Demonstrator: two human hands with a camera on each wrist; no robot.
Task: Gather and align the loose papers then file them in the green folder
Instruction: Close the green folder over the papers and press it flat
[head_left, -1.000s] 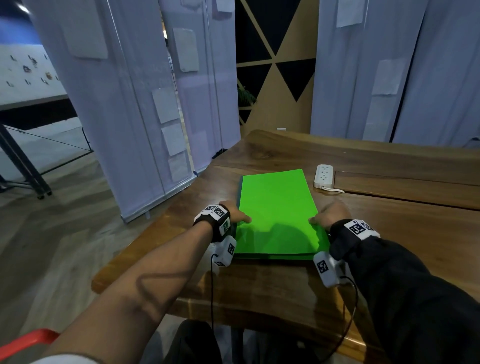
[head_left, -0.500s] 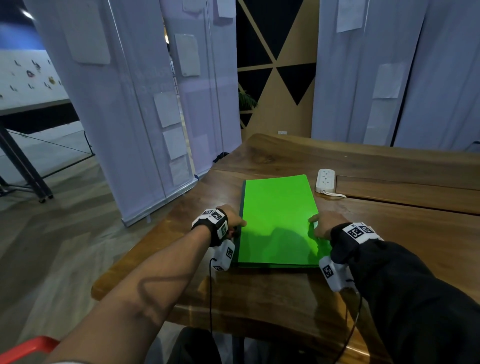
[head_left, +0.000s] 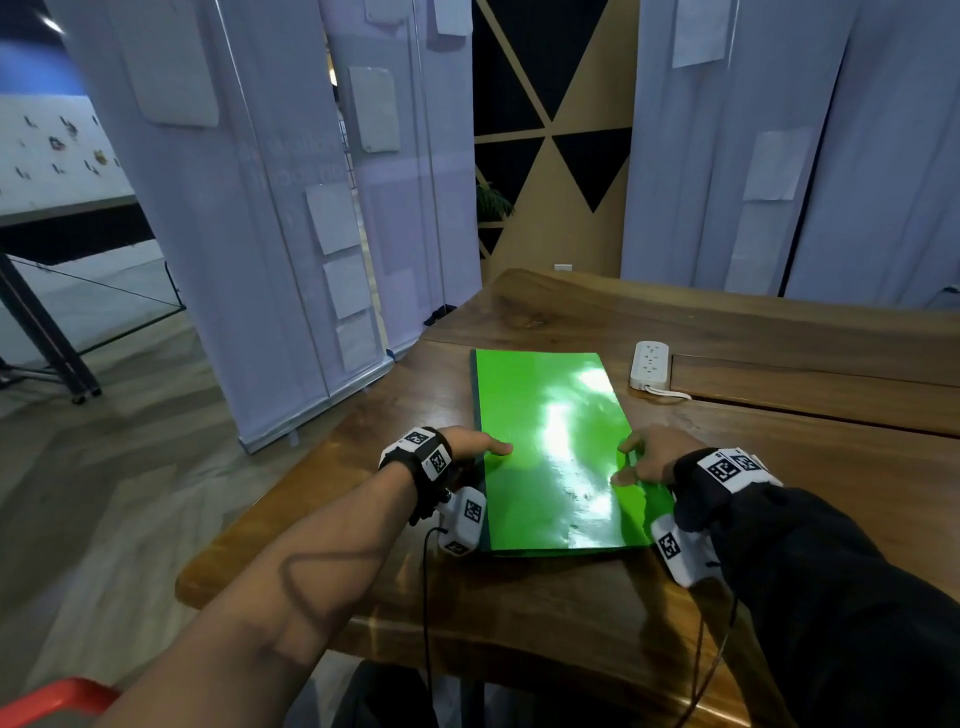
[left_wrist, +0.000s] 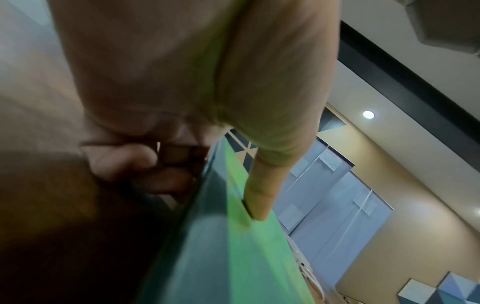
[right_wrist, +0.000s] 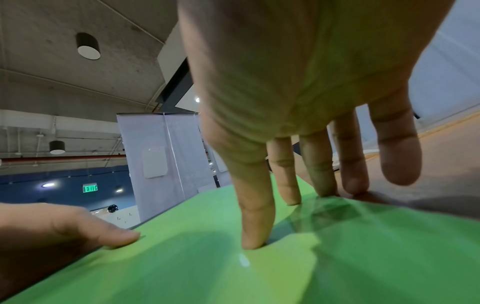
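1. The folder (head_left: 550, 452) lies closed and flat on the table (head_left: 519, 597), near its front-left corner; no papers show at its edges, so what it holds cannot be told
2. The left hand (head_left: 470, 444) sits at the folder's left edge: the thumb (left_wrist: 262, 189) presses down on the cover, and the left wrist view alone shows the other fingers (left_wrist: 122, 162) curled beside the dark spine, against the table
3. The right hand (head_left: 649, 457) rests at the right edge, fingers spread and straight; the right wrist view shows the thumb (right_wrist: 255, 216) and two fingertips on the cover, the outer ones past the edge
4. Only the head view shows a power strip (head_left: 649, 364) on the table, just beyond the folder's far right corner, apart from it
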